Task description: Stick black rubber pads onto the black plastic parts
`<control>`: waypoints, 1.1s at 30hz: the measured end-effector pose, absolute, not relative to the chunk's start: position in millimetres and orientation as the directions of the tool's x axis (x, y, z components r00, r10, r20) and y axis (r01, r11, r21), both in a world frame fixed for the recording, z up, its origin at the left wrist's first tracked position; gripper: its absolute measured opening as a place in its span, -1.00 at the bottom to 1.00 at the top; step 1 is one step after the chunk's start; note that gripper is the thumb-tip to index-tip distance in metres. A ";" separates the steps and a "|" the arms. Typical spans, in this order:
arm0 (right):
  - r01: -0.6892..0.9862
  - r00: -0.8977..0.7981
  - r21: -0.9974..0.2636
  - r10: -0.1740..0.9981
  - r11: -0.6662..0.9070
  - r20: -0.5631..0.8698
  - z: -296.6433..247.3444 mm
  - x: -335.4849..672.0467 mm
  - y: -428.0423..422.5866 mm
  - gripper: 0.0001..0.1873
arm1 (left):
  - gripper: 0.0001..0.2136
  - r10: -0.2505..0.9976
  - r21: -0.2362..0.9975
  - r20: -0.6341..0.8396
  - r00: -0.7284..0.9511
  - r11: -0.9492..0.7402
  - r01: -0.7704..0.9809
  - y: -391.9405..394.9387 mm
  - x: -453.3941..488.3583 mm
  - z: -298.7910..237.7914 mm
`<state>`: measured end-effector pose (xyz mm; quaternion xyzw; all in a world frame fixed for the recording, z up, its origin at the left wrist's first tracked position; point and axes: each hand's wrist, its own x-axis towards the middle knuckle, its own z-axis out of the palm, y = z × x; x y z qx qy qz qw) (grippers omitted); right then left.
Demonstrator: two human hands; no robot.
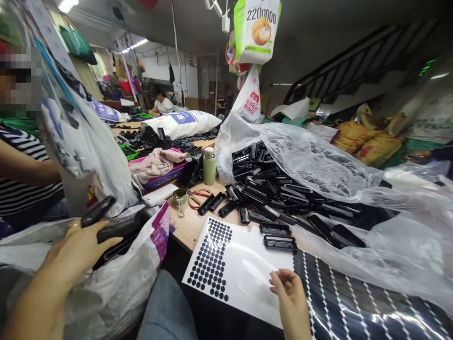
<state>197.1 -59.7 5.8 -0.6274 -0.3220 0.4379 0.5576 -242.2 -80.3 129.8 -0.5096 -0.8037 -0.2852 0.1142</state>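
Observation:
My left hand point(76, 250) is closed round a handful of black plastic parts point(113, 229), held over an open white plastic bag point(116, 288) at the lower left. My right hand point(288, 288) rests on a white backing sheet point(244, 274) with its fingers curled, and what they pinch, if anything, is too small to see. Rows of black round stickers point(210, 259) fill the left part of that sheet. Two black rectangular parts point(278, 236) lie just beyond the sheet. A large pile of the same black parts point(269, 189) spills from a clear plastic bag point(318, 160).
A green flask point(209, 165), a small metal cup point(180, 195) and red-handled scissors point(198, 196) stand on the wooden table. Another sticker sheet point(354, 302) lies at the lower right. A person in a striped shirt point(21, 174) sits at the left. Bags hang overhead.

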 end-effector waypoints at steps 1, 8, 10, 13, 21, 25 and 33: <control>-0.079 0.408 -0.984 0.895 -0.161 -0.179 7.6 195.6 -60.9 -0.52 | -0.53 0.742 0.258 0.469 -0.479 0.404 0.878 -77.1 -245.2 125.7; 0.054 0.359 -0.984 0.923 -0.172 -0.142 8.5 209.9 -73.9 -0.60 | -0.74 0.975 0.218 0.223 0.004 -0.054 0.974 46.9 -103.6 83.3; 0.111 0.341 -0.981 0.933 -0.159 -0.112 8.8 216.3 -76.7 -0.65 | -0.77 0.988 0.249 0.147 0.037 -0.073 0.966 84.1 -73.1 63.3; 0.235 0.286 -0.962 0.956 -0.139 -0.069 14.8 210.7 -66.3 -0.71 | -0.75 0.993 0.250 0.113 -0.029 0.000 0.968 115.7 -60.1 35.9; 0.756 -0.022 -0.653 0.997 -0.029 -0.070 20.5 109.5 53.1 -0.86 | -0.75 0.977 0.199 0.204 -0.066 0.024 0.980 125.6 -80.5 17.4; 0.798 0.044 -0.594 0.992 -0.108 -0.121 15.3 88.3 76.9 -0.79 | -0.80 0.966 0.235 0.256 -0.027 -0.036 0.971 119.5 -92.0 14.1; 0.732 0.032 -0.674 0.994 -0.094 -0.104 29.0 105.8 65.9 -0.90 | -0.79 0.922 0.645 0.294 -0.251 0.003 0.765 88.6 -87.3 43.4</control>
